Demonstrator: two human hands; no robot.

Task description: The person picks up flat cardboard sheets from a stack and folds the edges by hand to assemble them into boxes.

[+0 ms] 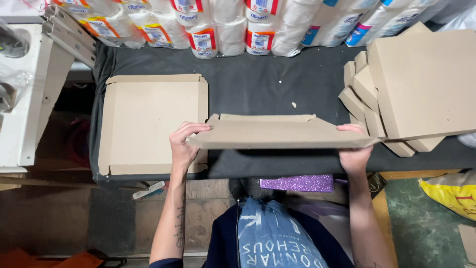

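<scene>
Both hands are holding a flat cardboard box blank [277, 133] above the dark surface [263, 84]: the left hand [183, 146] is closing its grip on the left edge, the right hand [354, 151] on the right. White paper rolls [233, 25] with red and blue labels are lining the far edge. A folded tray [148, 124] is lying left, stacked blanks [411, 94] right, bare cloth between.

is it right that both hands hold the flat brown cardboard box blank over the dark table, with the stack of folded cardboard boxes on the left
Not quite. The head view shows the stack of folded brown cardboard boxes on the right. On the left lies a single flat brown cardboard box blank. The left hand and right hand do hold a blank over the dark table.
</scene>
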